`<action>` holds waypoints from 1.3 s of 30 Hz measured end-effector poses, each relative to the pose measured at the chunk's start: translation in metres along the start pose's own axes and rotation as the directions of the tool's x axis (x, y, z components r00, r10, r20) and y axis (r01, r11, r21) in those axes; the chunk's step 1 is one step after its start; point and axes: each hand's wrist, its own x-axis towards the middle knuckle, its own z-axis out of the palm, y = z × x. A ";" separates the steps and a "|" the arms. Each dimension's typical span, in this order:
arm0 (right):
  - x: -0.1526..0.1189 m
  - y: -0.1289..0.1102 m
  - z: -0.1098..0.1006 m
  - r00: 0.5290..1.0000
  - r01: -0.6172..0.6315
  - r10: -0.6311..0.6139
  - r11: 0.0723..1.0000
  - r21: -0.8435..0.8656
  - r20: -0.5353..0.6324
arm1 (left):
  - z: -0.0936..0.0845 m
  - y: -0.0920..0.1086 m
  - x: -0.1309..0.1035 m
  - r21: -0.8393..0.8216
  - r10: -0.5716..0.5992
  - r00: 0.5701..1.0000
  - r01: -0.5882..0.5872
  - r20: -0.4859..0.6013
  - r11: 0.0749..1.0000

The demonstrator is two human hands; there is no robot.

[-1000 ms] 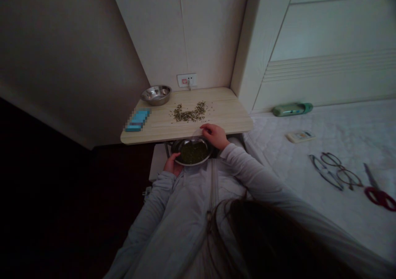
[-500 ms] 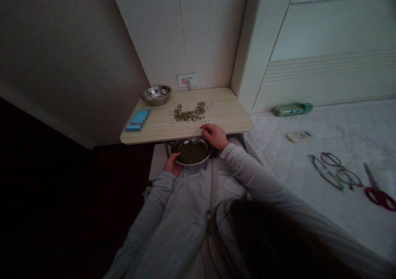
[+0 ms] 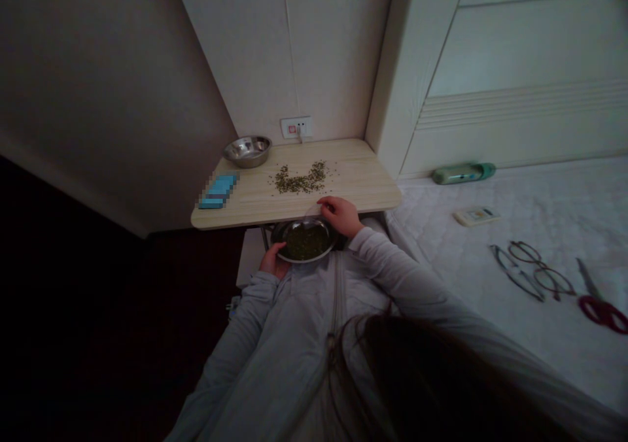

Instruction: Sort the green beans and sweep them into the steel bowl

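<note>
In my lap, just below the table's front edge, a steel bowl (image 3: 321,254) holds a heap of small green beans or seeds (image 3: 305,240). My left hand (image 3: 275,260) grips its left rim, thumb over the edge. My right hand (image 3: 342,217) is above the bowl's far right side, by the table edge, with its fingers curled together. A faint see-through shape shows beside those fingertips; I cannot make out what they hold. More of the small green grains (image 3: 300,179) lie scattered in a curved patch on the wooden table (image 3: 366,180).
A second steel bowl (image 3: 248,152) stands at the table's back left, near a blurred blue item (image 3: 218,191). On the bed (image 3: 441,259) at right lie a green bottle (image 3: 464,173), a remote control (image 3: 475,216), glasses (image 3: 552,278) and red-handled scissors (image 3: 602,312). A wall socket (image 3: 297,127) is behind the table.
</note>
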 end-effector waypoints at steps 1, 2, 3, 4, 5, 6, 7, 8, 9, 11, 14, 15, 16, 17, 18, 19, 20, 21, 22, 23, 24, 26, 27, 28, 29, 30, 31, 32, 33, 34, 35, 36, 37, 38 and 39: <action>0.000 0.000 0.000 1.000 0.000 0.000 1.000 0.005 -0.002 | 0.001 0.000 0.000 -0.002 0.001 1.000 -0.001 0.000 1.000; 0.000 0.000 0.000 1.000 0.000 0.000 1.000 0.013 -0.003 | 0.001 0.000 -0.001 -0.003 -0.004 1.000 0.004 0.002 1.000; 0.000 0.001 0.000 1.000 -0.002 0.002 1.000 0.023 -0.002 | 0.002 0.000 -0.002 -0.001 -0.009 1.000 0.009 0.004 1.000; 0.001 0.002 0.000 1.000 -0.010 0.010 0.999 0.038 0.002 | 0.003 0.000 -0.002 0.002 -0.016 1.000 0.016 0.006 1.000; 0.001 0.003 0.000 1.000 -0.022 0.021 0.998 0.059 0.012 | 0.003 0.000 -0.003 0.006 -0.023 1.000 0.023 0.007 1.000; 0.002 0.004 0.000 0.999 -0.038 0.036 0.995 0.088 0.027 | 0.003 0.000 -0.003 0.010 -0.028 1.000 0.028 0.009 1.000; 0.004 0.006 0.000 0.998 -0.056 0.051 0.991 0.125 0.043 | 0.003 0.001 -0.003 0.015 -0.030 0.999 0.030 0.011 0.999; 0.005 0.008 0.001 0.996 -0.074 0.064 0.983 0.169 0.060 | 0.003 0.001 -0.003 0.018 -0.031 0.999 0.030 0.013 0.999; 0.007 0.010 0.001 0.995 -0.090 0.077 0.972 0.217 0.069 | 0.002 0.000 -0.002 0.021 -0.032 0.999 0.032 0.015 0.999; 0.011 0.013 0.001 0.993 -0.112 0.094 0.941 0.320 0.073 | 0.000 0.000 -0.001 0.023 -0.029 0.999 0.028 0.015 0.999; 0.017 0.016 0.002 0.991 -0.135 0.123 0.872 0.470 0.056 | -0.001 0.000 0.001 0.025 -0.021 1.000 0.021 0.006 0.999; 0.018 0.017 0.002 0.989 -0.142 0.138 0.850 0.508 0.045 | -0.002 0.000 0.001 0.026 -0.024 1.000 0.023 0.005 0.999; 0.019 0.018 0.001 0.987 -0.149 0.157 0.830 0.538 0.032 | -0.002 0.000 0.001 0.029 -0.026 1.000 0.026 0.001 0.999; 0.020 0.019 0.001 0.984 -0.157 0.179 0.813 0.561 0.015 | -0.001 0.000 0.000 0.031 -0.028 1.000 0.029 -0.006 0.999; 0.021 0.020 0.001 0.978 -0.166 0.207 0.795 0.584 -0.003 | -0.001 0.000 0.000 0.032 -0.029 0.999 0.030 -0.015 0.999; 0.022 0.022 0.000 0.972 -0.178 0.236 0.773 0.609 -0.016 | -0.001 0.000 0.000 0.030 -0.028 0.999 0.029 -0.025 0.999; 0.023 0.024 -0.001 0.963 -0.191 0.268 0.746 0.638 -0.025 | 0.000 0.000 -0.001 0.025 -0.029 0.999 0.030 -0.033 0.999; 0.024 0.026 -0.001 0.953 -0.205 0.302 0.714 0.670 -0.030 | 0.000 0.000 -0.001 0.020 -0.030 0.999 0.031 -0.039 0.999; 0.025 0.027 -0.002 0.942 -0.219 0.334 0.677 0.703 -0.029 | 0.000 0.000 -0.001 0.016 -0.030 0.999 0.031 -0.043 0.999; 0.026 0.029 -0.004 0.930 -0.231 0.365 0.639 0.733 -0.025 | 0.000 0.000 -0.001 0.013 -0.030 0.999 0.031 -0.043 0.999; 0.028 0.030 -0.005 0.920 -0.245 0.393 0.600 0.762 -0.014 | 0.000 0.000 -0.001 0.012 -0.030 0.999 0.030 -0.041 0.999; 0.031 0.033 -0.009 0.900 -0.273 0.436 0.521 0.808 0.023 | -0.001 -0.001 -0.001 0.012 -0.031 0.999 0.032 -0.029 0.999; 0.033 0.034 -0.010 0.890 -0.290 0.453 0.484 0.825 0.047 | -0.002 -0.001 0.000 0.008 -0.034 0.999 0.034 -0.014 0.999; 0.035 0.036 -0.012 0.880 -0.305 0.470 0.453 0.838 0.067 | -0.002 -0.001 0.000 0.003 -0.039 0.999 0.039 0.003 0.999; 0.037 0.037 -0.014 0.870 -0.319 0.487 0.431 0.844 0.080 | -0.003 -0.002 0.000 -0.003 -0.044 0.999 0.044 0.017 0.999; 0.040 0.040 -0.016 0.858 -0.330 0.507 0.419 0.846 0.083 | -0.003 -0.002 0.000 -0.009 -0.048 0.999 0.048 0.025 0.999; 0.042 0.043 -0.017 0.847 -0.334 0.526 0.418 0.845 0.074 | -0.004 -0.002 0.001 -0.015 -0.050 0.998 0.051 0.028 0.999; 0.045 0.046 -0.018 0.840 -0.333 0.539 0.426 0.841 0.060 | -0.004 -0.002 0.001 -0.018 -0.052 0.998 0.053 0.026 0.998; 0.047 0.050 -0.019 0.834 -0.330 0.551 0.443 0.833 0.037 | -0.004 -0.002 0.001 -0.020 -0.054 0.998 0.055 0.021 0.998; 0.050 0.055 -0.019 0.829 -0.325 0.559 0.465 0.824 0.011 | -0.004 -0.002 0.001 -0.018 -0.054 0.998 0.054 0.015 0.998; 0.052 0.060 -0.018 0.831 -0.316 0.557 0.486 0.815 -0.010 | -0.004 -0.002 0.001 -0.014 -0.055 0.998 0.055 0.011 0.998; 0.053 0.065 -0.018 0.834 -0.314 0.552 0.506 0.803 -0.022 | -0.004 -0.002 0.001 -0.011 -0.053 0.999 0.053 0.006 0.999; 0.055 0.069 -0.017 0.835 -0.309 0.548 0.532 0.788 -0.042 | -0.003 -0.002 0.001 -0.009 -0.051 0.999 0.051 -0.001 0.999; 0.056 0.073 -0.016 0.836 -0.302 0.544 0.568 0.765 -0.074 | -0.002 -0.002 0.000 -0.010 -0.052 0.999 0.052 -0.010 0.999; 0.057 0.077 -0.014 0.844 -0.293 0.527 0.606 0.739 -0.097 | -0.001 -0.001 0.000 -0.013 -0.051 0.999 0.050 -0.018 0.999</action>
